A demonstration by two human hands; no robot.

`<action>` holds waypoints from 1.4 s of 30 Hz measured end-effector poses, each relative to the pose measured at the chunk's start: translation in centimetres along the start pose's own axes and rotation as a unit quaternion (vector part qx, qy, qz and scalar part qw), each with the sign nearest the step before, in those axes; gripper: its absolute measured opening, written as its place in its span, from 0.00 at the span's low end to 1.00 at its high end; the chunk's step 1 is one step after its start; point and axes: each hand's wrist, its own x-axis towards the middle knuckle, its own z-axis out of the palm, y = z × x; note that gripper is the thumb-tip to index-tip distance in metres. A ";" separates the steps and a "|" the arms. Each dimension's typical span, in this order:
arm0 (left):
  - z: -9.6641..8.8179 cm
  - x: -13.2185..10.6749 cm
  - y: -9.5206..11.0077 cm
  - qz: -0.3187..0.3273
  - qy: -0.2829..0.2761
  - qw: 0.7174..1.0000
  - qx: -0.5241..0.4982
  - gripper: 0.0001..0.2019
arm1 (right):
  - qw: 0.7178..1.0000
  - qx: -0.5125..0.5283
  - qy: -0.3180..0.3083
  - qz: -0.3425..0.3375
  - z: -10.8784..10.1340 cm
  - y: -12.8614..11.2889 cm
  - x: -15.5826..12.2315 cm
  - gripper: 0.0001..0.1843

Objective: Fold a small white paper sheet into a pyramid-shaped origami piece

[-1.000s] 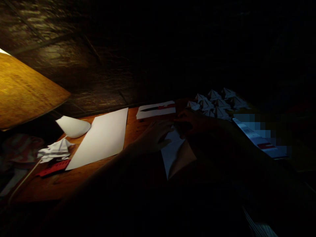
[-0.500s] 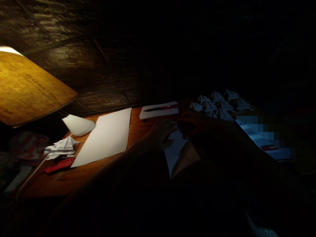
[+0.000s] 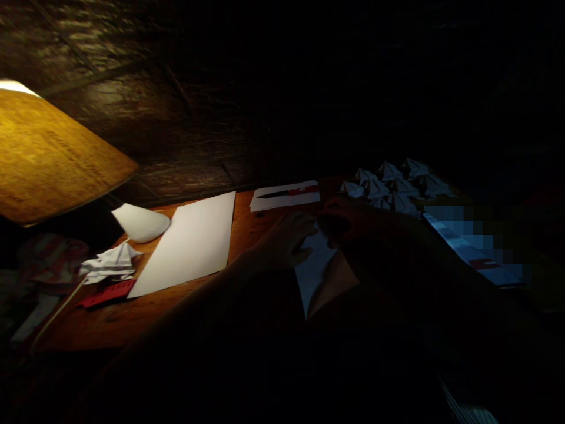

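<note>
A partly folded sheet of white paper [image 3: 324,277], its lower end coming to a point toward me, lies in deep shadow on the wooden table [image 3: 176,297]. My left hand [image 3: 289,238] curls over the paper's upper left edge, the thumb resting on its face. At the upper right end, my right hand [image 3: 353,218] pinches the paper with bent fingers. The far tip, between both hands, is too dark to make out. Just beyond them, a knife with a dark blade and red handle [image 3: 302,190] rests on a small stack of white paper [image 3: 260,205].
Several folded paper pieces [image 3: 404,187] stand at the back right, near a bluish, partly pixelated flat object [image 3: 477,256]. Leftward lie a large white sheet [image 3: 189,247], a curled paper [image 3: 139,224], crumpled striped paper [image 3: 112,263] and a red object [image 3: 108,293]. A lampshade [image 3: 57,153] hangs upper left.
Both hands keep almost the same hold on the paper. The whole view has shifted very slightly; nothing has clearly been moved.
</note>
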 end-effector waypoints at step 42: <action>-1.2 -0.8 0.2 0.017 -0.010 1.000 0.007 0.20 | 0.999 0.021 -0.024 -0.014 0.0 0.5 -0.1 0.53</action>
